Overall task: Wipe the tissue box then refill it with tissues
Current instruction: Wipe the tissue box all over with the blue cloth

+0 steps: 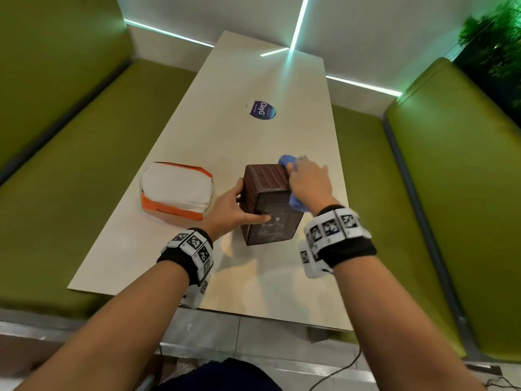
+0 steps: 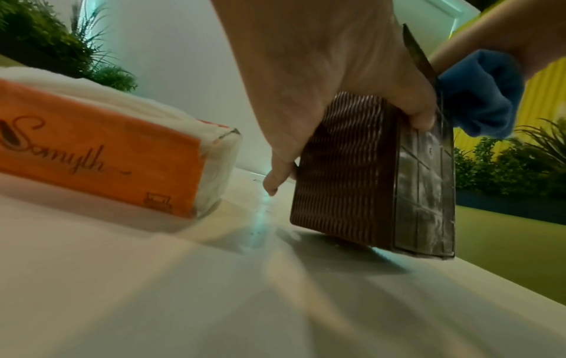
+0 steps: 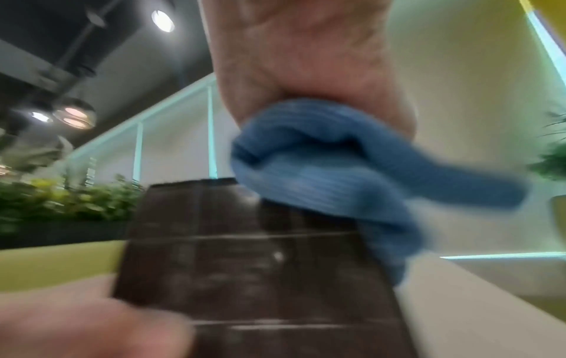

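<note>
A dark brown tissue box [image 1: 267, 201] with ribbed sides stands on end on the table, its smooth base panel facing me [image 2: 367, 174] [image 3: 251, 261]. My left hand [image 1: 234, 207] grips it from the left, thumb on the near face and fingers round the far side [image 2: 337, 80]. My right hand [image 1: 308, 182] holds a bunched blue cloth [image 1: 296, 203] [image 3: 330, 164] [image 2: 480, 94] and presses it against the box's right side and top edge. A pack of white tissues in an orange wrapper [image 1: 176, 190] [image 2: 101, 150] lies to the left of the box.
The beige table [image 1: 253, 80] runs away from me with a round purple sticker [image 1: 262, 110] past the box. Green bench seats [image 1: 70, 165] flank both sides. Plants [image 1: 496, 46] stand at the far right. A black cable [image 1: 338, 371] trails on the floor.
</note>
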